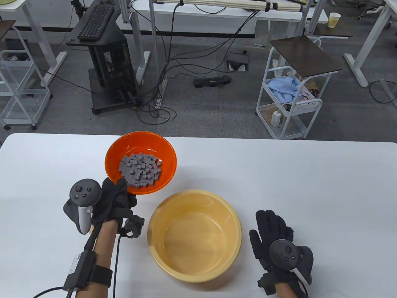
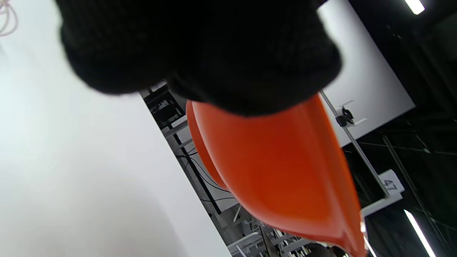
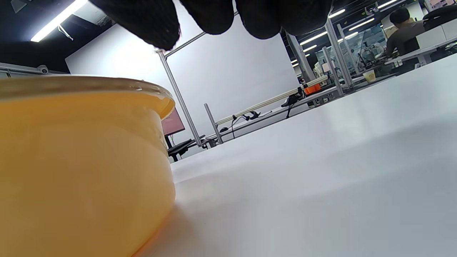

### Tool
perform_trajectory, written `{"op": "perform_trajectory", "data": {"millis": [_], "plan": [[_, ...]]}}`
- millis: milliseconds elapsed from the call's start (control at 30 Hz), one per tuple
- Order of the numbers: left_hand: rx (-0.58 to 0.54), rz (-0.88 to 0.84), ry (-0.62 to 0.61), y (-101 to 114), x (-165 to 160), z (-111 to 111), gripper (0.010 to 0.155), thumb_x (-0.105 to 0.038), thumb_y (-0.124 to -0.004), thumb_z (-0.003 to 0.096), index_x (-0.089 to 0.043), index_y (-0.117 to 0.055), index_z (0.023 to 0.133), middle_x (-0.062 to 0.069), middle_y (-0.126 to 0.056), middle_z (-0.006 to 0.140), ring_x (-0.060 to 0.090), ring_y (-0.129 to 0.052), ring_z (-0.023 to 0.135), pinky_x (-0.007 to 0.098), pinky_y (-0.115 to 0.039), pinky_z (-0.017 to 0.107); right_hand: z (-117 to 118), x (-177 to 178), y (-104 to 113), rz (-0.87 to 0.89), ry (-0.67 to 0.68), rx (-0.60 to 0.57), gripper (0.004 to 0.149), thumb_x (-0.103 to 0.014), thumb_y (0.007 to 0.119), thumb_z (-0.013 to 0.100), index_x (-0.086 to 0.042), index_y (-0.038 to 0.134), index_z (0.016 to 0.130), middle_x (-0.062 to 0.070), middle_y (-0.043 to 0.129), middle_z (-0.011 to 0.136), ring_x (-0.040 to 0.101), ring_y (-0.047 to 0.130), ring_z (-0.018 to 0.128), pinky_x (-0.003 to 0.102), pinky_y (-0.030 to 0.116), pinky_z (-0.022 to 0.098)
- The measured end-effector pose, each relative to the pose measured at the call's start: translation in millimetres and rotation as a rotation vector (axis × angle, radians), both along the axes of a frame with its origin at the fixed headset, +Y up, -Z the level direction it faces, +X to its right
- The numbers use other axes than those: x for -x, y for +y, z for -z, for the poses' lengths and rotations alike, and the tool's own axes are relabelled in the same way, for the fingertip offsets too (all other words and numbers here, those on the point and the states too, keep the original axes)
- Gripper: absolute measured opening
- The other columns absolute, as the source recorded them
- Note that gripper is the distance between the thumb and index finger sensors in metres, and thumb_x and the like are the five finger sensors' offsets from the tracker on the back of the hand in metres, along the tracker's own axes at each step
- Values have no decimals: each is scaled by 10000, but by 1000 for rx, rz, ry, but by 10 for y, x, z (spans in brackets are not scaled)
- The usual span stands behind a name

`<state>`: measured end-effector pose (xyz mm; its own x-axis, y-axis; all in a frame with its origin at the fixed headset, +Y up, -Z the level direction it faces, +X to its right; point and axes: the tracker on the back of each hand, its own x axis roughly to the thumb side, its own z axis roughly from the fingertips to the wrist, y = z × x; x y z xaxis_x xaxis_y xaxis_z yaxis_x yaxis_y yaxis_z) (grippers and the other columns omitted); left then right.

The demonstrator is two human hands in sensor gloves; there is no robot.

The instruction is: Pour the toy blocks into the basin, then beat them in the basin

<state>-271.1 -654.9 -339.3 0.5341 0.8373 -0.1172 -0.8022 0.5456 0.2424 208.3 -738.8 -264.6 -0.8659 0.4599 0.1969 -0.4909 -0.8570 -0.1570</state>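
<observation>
An orange bowl (image 1: 115, 155) full of several small grey toy blocks (image 1: 140, 168) is lifted off the table and tilted toward me. My left hand (image 1: 116, 195) grips its near rim, thumb over the edge. In the left wrist view the orange bowl (image 2: 285, 171) shows from below under the black glove (image 2: 200, 53). A yellow basin (image 1: 173, 264) stands empty on the table, just right of the bowl. My right hand (image 1: 271, 231) lies flat on the table right of the basin, fingers straight. The right wrist view shows the basin's wall (image 3: 78, 171) close on the left.
The white table (image 1: 310, 186) stretches wide to the right and far side of the basin. Beyond its far edge are a white cart (image 1: 290, 102), a keyboard stand (image 1: 102, 46) and floor cables. A cable runs from my left forearm (image 1: 102, 245).
</observation>
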Motion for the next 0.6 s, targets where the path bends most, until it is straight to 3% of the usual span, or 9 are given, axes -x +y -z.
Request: {"op": "perform_trajectory", "data": {"millis": [267, 600], "plan": [[-133, 109, -102, 107, -279, -432, 601, -241, -660, 628, 253, -556, 953, 142, -1011, 358, -94, -982, 76, 237, -981, 149, -13, 25, 24, 4, 17, -16, 603, -366, 648, 711, -73, 398, 1175, 341, 363, 1201, 646, 388, 1026, 842, 290, 679], [-281, 287, -110, -108, -558, -712, 591, -242, -668, 621, 244, -581, 945, 134, -1011, 330, -98, -973, 48, 232, -983, 131, -15, 18, 19, 6, 15, -31, 604, -365, 649, 710, -72, 396, 1174, 344, 364, 1199, 647, 390, 1024, 839, 292, 681]]}}
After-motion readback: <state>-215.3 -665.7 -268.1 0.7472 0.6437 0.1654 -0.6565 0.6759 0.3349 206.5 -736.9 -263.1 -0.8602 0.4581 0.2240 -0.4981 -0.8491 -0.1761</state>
